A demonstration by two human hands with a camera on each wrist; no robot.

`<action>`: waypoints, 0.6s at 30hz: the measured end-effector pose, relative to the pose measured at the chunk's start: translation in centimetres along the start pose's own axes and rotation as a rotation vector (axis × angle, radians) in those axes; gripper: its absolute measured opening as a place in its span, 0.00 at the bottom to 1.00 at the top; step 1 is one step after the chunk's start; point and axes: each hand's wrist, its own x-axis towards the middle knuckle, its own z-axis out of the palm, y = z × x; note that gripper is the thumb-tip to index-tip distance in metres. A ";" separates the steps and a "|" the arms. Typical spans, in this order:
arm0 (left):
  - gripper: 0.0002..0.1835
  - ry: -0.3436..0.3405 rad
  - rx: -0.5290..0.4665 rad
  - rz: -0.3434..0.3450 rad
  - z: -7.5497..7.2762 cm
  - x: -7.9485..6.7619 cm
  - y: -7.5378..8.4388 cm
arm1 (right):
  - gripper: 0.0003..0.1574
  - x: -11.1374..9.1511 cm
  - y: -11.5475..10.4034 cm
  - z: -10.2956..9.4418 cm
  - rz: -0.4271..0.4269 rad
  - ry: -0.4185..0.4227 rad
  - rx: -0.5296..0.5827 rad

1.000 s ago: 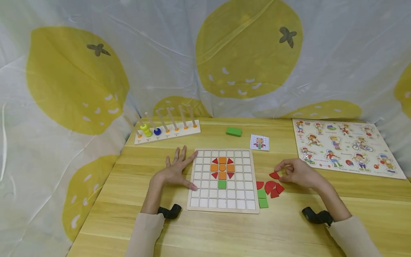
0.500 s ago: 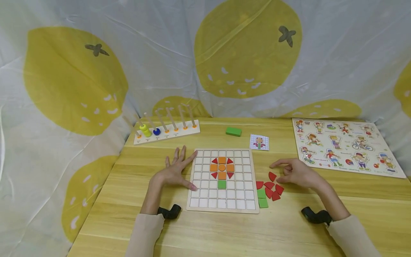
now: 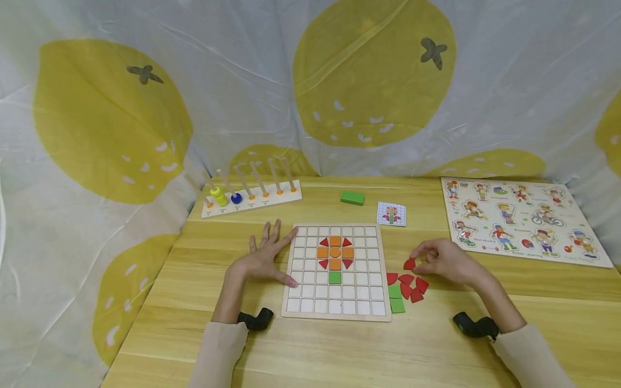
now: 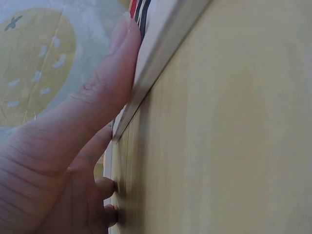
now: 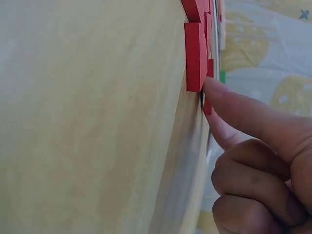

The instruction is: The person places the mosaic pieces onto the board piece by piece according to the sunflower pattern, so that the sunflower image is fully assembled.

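Observation:
My left hand (image 3: 262,258) is spread at the left edge of a white-squared wooden grid board (image 3: 301,306). Its thumb (image 4: 124,48) lies over the rim and its index fingertip touches the upper left corner. On the grid are orange squares around an orange circle (image 3: 335,252), red triangles (image 3: 347,264) and one green square (image 3: 335,278). My right hand (image 3: 448,261), right of the board, pinches a red quarter-circle tile (image 3: 409,264) between thumb and index finger, at table level. Several more red quarter-circle tiles (image 3: 406,291) and green squares (image 3: 397,305) lie just below it.
A pattern card (image 3: 391,214) and a green block (image 3: 352,198) lie behind the board. A peg stand (image 3: 262,198) with yellow and blue beads stands at back left. A picture puzzle board (image 3: 524,221) lies at back right, before the lemon-print curtain.
My right index finger lifted off the red tile, then came back down to it. The tile shifted slightly left and turned; the nearby red tiles spread a little. My left hand stayed put.

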 end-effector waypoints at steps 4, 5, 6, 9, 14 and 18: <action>0.73 0.002 -0.002 0.004 0.0 0.1 -0.2 | 0.16 0.2 -0.9 0.3 0.001 0.036 -0.025; 0.73 0.003 0.000 0.004 0.0 0.1 -0.3 | 0.16 0.2 -1.3 0.6 -0.008 0.046 -0.026; 0.73 0.002 0.000 0.004 0.0 0.1 -0.3 | 0.16 0.4 -1.8 0.9 -0.015 0.053 -0.024; 0.73 0.001 0.004 0.002 0.0 0.0 -0.4 | 0.16 0.8 -3.5 2.3 -0.028 0.070 -0.013; 0.73 0.007 0.009 0.003 0.0 0.1 -0.3 | 0.13 1.6 -6.2 5.0 0.002 0.042 0.028; 0.73 0.005 0.013 0.000 0.1 0.2 -0.3 | 0.13 2.0 -7.8 6.9 0.000 0.022 0.032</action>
